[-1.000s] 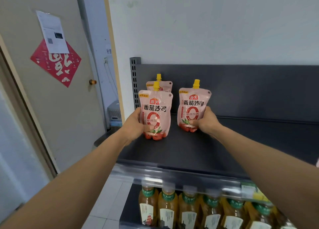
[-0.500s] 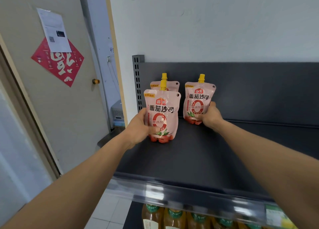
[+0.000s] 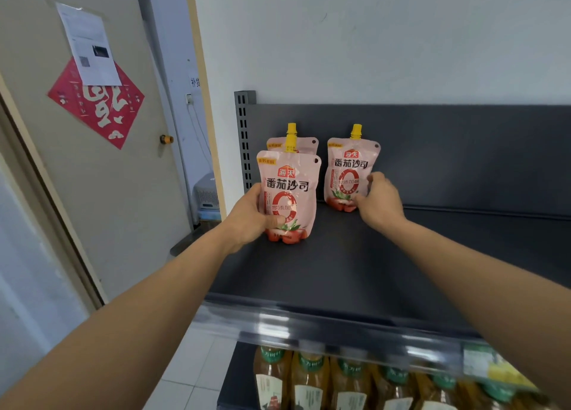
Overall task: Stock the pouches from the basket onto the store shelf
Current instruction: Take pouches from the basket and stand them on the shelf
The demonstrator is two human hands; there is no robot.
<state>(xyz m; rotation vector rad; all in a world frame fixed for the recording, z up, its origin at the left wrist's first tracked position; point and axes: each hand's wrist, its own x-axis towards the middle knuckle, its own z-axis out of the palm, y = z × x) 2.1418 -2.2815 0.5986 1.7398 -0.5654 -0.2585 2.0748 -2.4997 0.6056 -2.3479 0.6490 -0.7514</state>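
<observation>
Three pink spouted pouches with yellow caps stand on the dark grey top shelf (image 3: 355, 267). My left hand (image 3: 250, 215) grips the front left pouch (image 3: 289, 193) by its lower left side, thumb across its front. Directly behind it stands a second pouch (image 3: 298, 144), mostly hidden. My right hand (image 3: 378, 201) holds the lower right edge of the right pouch (image 3: 349, 171), which stands upright against the shelf's back panel. The basket is out of view.
Amber drink bottles (image 3: 312, 382) fill the shelf below, behind a clear price strip (image 3: 309, 329). The shelf's slotted upright (image 3: 244, 137) is at the left. A door (image 3: 92, 162) with a red paper decoration stands further left. Bare shelf surface extends to the right.
My right hand has pushed the right pouch back against the rear panel and now holds only its lower right edge. The left hand stays on the front pouch.
</observation>
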